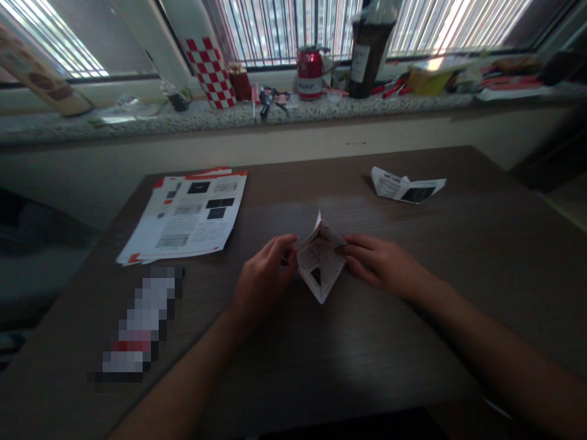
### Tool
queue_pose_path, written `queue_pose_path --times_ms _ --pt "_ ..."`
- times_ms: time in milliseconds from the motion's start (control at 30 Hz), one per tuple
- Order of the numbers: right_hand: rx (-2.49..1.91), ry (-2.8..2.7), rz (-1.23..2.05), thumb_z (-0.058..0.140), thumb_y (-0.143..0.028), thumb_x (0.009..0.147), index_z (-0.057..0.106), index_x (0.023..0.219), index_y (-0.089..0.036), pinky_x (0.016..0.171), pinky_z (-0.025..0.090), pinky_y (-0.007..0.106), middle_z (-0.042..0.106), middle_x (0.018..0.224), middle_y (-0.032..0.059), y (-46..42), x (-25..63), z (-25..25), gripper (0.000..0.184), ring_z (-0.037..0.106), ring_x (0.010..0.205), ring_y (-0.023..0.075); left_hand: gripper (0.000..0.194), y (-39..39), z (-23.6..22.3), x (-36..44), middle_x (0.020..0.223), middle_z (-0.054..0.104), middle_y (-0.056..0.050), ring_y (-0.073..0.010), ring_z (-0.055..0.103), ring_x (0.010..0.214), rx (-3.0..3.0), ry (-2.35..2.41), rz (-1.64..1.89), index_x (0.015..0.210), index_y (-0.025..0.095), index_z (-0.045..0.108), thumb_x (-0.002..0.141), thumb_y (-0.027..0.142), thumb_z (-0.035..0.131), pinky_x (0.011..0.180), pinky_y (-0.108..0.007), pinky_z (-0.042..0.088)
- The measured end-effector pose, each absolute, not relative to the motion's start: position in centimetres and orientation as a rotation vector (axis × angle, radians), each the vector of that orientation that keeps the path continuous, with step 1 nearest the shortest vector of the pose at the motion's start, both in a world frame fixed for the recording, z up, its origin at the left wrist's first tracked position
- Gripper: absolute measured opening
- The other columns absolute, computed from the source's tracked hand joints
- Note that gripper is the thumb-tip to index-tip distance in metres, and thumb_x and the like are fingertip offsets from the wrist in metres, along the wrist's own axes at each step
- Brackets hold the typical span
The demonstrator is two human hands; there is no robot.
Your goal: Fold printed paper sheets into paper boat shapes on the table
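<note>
Between my two hands is a folded sheet of printed paper point(322, 269), diamond-shaped and opened up in the middle, with one point toward me and one standing up at the back. My left hand point(270, 269) grips its left corner between thumb and curled fingers. On the opposite corner, the fingers of my right hand point(378, 260) are pressed together around the edge. Farther back on the right rests a finished-looking folded paper boat point(406, 186), made from similar printed paper.
A stack of printed sheets point(197, 214) lies at the table's back left. Nearer me is a pixelated, phone-shaped object point(144, 324). Behind the brown table point(284, 366), a granite sill point(183, 125) carries a red can point(310, 73), a dark bottle point(370, 55) and a checkered container point(210, 70).
</note>
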State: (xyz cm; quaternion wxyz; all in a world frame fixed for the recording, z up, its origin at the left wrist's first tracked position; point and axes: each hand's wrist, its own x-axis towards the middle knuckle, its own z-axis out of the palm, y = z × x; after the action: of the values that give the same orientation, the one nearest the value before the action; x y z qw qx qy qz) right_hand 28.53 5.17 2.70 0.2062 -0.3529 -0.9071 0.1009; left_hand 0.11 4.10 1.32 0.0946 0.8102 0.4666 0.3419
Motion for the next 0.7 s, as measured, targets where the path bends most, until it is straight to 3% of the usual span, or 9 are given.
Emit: queue_pose_path --times_ms 200,433,700 --pt "-0.986 -2.431 0.446 0.053 -0.022 0.104 0.064 0.119 -0.021 0.085 0.059 0.036 0.069 0.131 0.0130 5.3 28.8 2.3 0.019 0.072 0.108 0.0248 0.023 4.3 1.3 -0.1 0.107 0.070 -0.004 -0.0169 0.070 0.084 2.438 1.386 0.898 0.121 0.022 0.064 0.101 0.014 0.057 0.073 -0.030 0.057" --pt "-1.242 -2.245 0.615 0.060 -0.030 0.100 0.059 0.126 -0.022 0.077 0.062 0.038 0.078 0.106 0.0073 5.0 28.7 2.3 0.027 0.077 0.088 0.0243 0.030 4.6 1.0 -0.6 0.111 0.068 -0.004 -0.0175 0.069 0.087 2.520 1.290 0.807 0.127 0.023 0.065 0.100 0.012 0.058 0.075 -0.030 0.058" --pt "-1.083 -2.342 0.523 0.053 -0.025 0.106 0.062 0.136 -0.023 0.098 0.059 0.039 0.073 0.129 0.0095 5.5 28.8 1.6 0.031 0.072 0.116 0.0238 0.043 4.9 0.5 -1.0 0.121 0.067 -0.006 -0.0198 0.070 0.100 2.527 1.218 0.771 0.137 0.025 0.060 0.097 0.008 0.061 0.085 -0.034 0.060"
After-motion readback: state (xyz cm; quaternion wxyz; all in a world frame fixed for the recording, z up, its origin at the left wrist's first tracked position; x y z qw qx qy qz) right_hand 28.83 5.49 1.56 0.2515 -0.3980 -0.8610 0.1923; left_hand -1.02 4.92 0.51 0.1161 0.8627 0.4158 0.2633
